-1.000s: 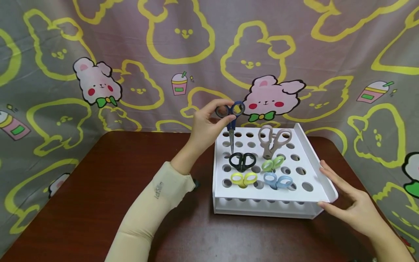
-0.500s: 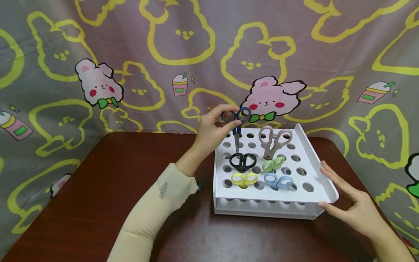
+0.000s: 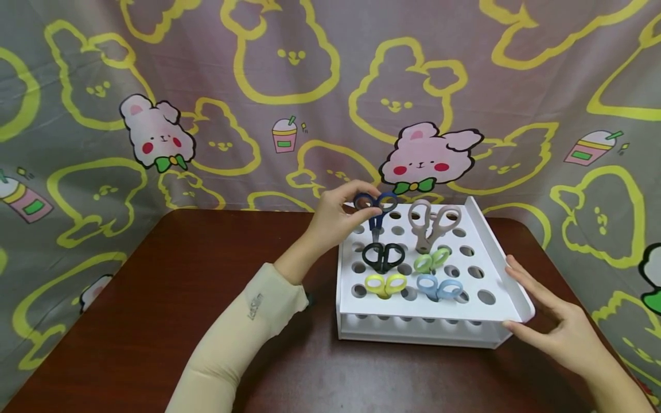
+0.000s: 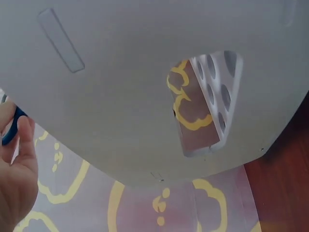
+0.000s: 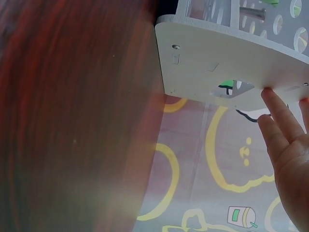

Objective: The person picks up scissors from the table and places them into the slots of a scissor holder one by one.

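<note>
My left hand (image 3: 338, 215) pinches dark blue scissors (image 3: 378, 221) by the finger loops, blades pointing down over the back left of a white rack (image 3: 392, 305) full of round holes. The blade tips are hidden behind black scissors (image 3: 381, 261) in the head view. In the left wrist view, a blue loop (image 4: 14, 123) shows between thumb and fingers. My right hand (image 3: 563, 327) rests against the rack's right side wall, its fingers extended and the thumb near the front corner. In the right wrist view, fingertips (image 5: 268, 94) touch that white wall.
Yellow scissors (image 3: 384, 289), light blue scissors (image 3: 435, 291), light green scissors (image 3: 431, 264) and taupe scissors (image 3: 424, 243) stand handles-up in the rack. The rack sits on a dark red-brown table (image 3: 206, 252), with a patterned curtain (image 3: 320, 126) behind it.
My left hand has moved down and slightly right with the dark blue scissors, so their handles now sit lower over the rack. The right hand stays against the wall.
</note>
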Available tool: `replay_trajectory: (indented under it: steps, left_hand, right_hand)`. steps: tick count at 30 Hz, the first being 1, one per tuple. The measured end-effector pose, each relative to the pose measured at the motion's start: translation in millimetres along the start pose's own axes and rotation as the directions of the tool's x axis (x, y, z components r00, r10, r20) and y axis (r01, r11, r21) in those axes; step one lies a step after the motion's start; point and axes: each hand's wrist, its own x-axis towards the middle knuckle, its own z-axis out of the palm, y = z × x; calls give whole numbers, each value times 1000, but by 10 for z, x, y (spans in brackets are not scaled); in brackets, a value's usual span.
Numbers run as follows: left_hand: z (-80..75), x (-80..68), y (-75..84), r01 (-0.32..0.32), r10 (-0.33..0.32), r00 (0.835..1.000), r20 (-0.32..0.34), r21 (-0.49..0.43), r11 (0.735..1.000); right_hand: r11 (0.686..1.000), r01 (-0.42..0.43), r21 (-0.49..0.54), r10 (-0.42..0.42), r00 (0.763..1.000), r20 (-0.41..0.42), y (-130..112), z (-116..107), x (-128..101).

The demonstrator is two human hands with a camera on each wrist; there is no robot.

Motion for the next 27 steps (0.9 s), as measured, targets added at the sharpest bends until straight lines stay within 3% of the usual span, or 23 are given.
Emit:
replay_trajectory:
  steps: [10, 27]
  left_hand:
    - [-38, -82, -45, 90, -92, 993, 72, 39, 995]
    - [24, -111, -130, 83, -92, 989, 119, 76, 994]
  right_hand:
    - [1000, 13, -1, -13, 1000, 1, -9, 7, 2]
    - [1000, 16, 4, -16, 1000, 2, -11, 14, -2]
